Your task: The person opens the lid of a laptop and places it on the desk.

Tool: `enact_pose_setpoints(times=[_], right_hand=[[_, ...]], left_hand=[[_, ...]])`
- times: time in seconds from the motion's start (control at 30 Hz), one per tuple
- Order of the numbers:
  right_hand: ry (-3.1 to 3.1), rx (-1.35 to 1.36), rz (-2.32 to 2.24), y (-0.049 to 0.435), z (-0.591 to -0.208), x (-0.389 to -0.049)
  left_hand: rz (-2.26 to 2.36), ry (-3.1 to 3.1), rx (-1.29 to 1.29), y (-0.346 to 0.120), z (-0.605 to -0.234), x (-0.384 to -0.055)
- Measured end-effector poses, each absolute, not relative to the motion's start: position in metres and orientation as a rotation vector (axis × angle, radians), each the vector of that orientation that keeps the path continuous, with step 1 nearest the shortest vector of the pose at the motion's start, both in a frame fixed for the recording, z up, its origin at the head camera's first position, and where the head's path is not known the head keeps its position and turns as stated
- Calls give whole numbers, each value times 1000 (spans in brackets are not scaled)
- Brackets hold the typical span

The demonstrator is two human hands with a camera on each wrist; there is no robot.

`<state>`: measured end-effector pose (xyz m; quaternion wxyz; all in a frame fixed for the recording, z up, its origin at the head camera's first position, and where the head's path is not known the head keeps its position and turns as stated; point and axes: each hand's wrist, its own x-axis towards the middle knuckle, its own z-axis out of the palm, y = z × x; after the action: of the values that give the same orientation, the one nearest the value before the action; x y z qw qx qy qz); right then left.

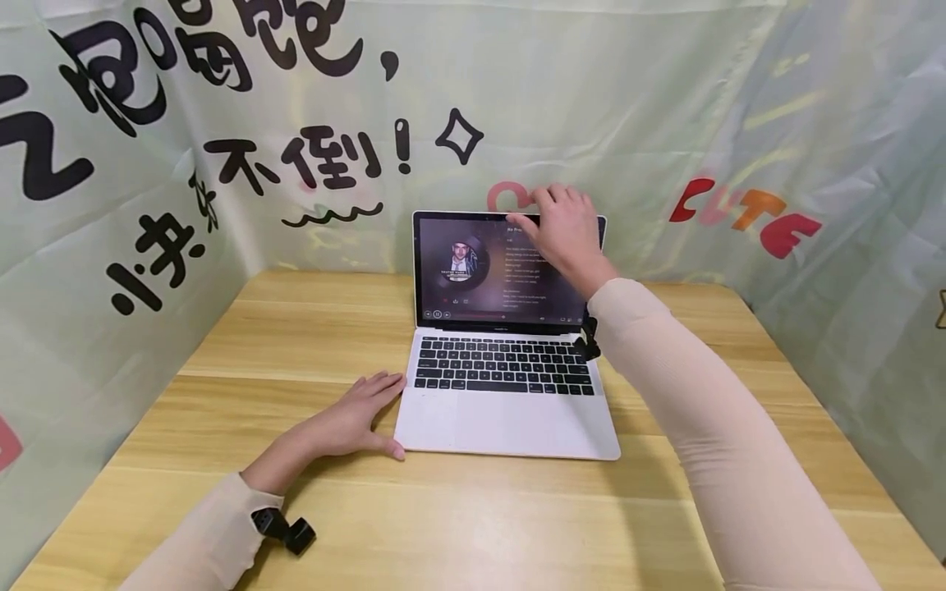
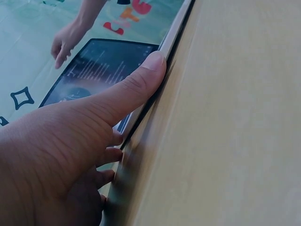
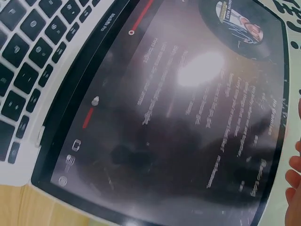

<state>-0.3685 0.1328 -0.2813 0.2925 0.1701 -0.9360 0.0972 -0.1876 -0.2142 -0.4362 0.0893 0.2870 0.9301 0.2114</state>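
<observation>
An open silver laptop (image 1: 510, 427) stands on the wooden table, its screen (image 3: 164, 108) lit with a music player, album picture and lyrics. My left hand (image 1: 343, 423) rests at the laptop's left side. Its thumb (image 2: 136, 87) touches the front corner, while the other fingers spread along the side edge. My right hand (image 1: 567, 234) is up at the top edge of the screen, right of its middle, overlapping it in the head view. In the right wrist view only some fingertips (image 3: 294, 176) show, just beyond the top edge. Nothing is held in the right hand.
The wooden table (image 1: 296, 328) runs out around the laptop. Pale green cloth (image 1: 628, 98) with black lettering and a coloured "CUTE" hangs behind and on both sides. A small black device (image 1: 284, 529) is strapped to the left wrist, another (image 1: 588, 336) to the right.
</observation>
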Motion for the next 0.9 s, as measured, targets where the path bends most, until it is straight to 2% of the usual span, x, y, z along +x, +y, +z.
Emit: enact_pose_setpoints(times=[0.47, 0.9], right_hand=[[-2430, 577, 238, 153, -280, -344], [-2497, 605, 291, 171, -291, -314]], left_hand=[[576, 2748, 830, -215, -431, -191], [451, 2690, 883, -209, -408, -201]])
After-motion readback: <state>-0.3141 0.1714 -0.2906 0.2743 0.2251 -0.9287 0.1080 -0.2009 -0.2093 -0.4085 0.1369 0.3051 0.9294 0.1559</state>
